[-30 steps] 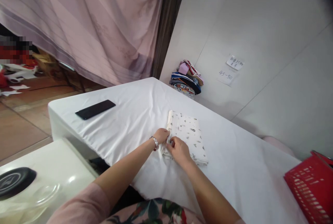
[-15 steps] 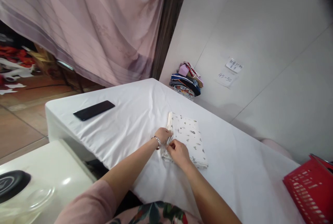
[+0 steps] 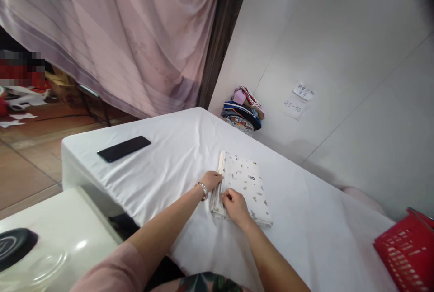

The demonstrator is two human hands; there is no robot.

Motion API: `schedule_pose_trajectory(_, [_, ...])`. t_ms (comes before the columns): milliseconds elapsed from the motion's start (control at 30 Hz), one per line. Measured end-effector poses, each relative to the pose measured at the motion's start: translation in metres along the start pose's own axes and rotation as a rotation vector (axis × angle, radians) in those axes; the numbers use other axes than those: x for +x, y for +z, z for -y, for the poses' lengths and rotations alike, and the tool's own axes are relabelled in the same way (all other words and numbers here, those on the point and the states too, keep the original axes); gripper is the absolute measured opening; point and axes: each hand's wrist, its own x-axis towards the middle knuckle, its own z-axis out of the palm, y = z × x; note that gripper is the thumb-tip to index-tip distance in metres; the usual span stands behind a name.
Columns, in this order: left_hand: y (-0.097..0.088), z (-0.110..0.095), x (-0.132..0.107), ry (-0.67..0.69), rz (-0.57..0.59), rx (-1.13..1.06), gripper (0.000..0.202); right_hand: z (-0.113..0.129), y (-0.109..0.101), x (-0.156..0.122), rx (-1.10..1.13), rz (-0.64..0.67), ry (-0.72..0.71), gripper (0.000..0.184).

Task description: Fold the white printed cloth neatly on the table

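A folded white cloth [image 3: 246, 179] with small grey and olive prints lies on the white-covered table [image 3: 305, 219], its layered edge facing left. My left hand [image 3: 212, 180], wearing a bracelet at the wrist, has its fingers closed on that layered edge. Just nearer to me, my right hand [image 3: 233, 204] rests on the cloth by the same edge. Its fingers are curled together in a pinch at the cloth, and the fingertips are partly hidden.
A black phone [image 3: 124, 148] lies at the table's left. Folded fabrics [image 3: 242, 110] are piled by the wall at the far edge. A red plastic basket [image 3: 407, 247] stands at the right. A white surface with a black-handled lid [image 3: 44, 242] is at the lower left.
My right hand has shifted slightly along the cloth, a little away from the left edge. My left hand still holds the edge. The whole view has tilted slightly upward.
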Motion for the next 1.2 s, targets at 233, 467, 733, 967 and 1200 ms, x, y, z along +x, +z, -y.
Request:
schedule_pose_trajectory(233, [-0.002,-0.019,0.01,-0.037,0.003,0.082,0.017,-0.006,0.003,0.001,0.099,0.008,-0.013,0.023])
schedule_pose_trajectory(467, [-0.001,-0.02,0.02,-0.016,-0.058,0.091,0.019,-0.004,0.002,-0.001,0.098,0.008,-0.019,0.023])
schedule_pose_trajectory(733, [-0.001,-0.009,0.023,0.006,-0.104,0.071,0.016,-0.001,-0.001,-0.006,0.083,0.077,-0.091,0.019])
schedule_pose_trajectory(967, [0.002,-0.02,0.039,-0.008,-0.08,0.111,0.013,0.005,-0.001,-0.008,0.023,0.088,-0.104,0.021])
schedule_pose_trajectory(1200, [-0.002,-0.033,0.055,-0.021,-0.168,0.132,0.016,0.005,0.0,-0.011,-0.03,0.067,-0.152,0.019])
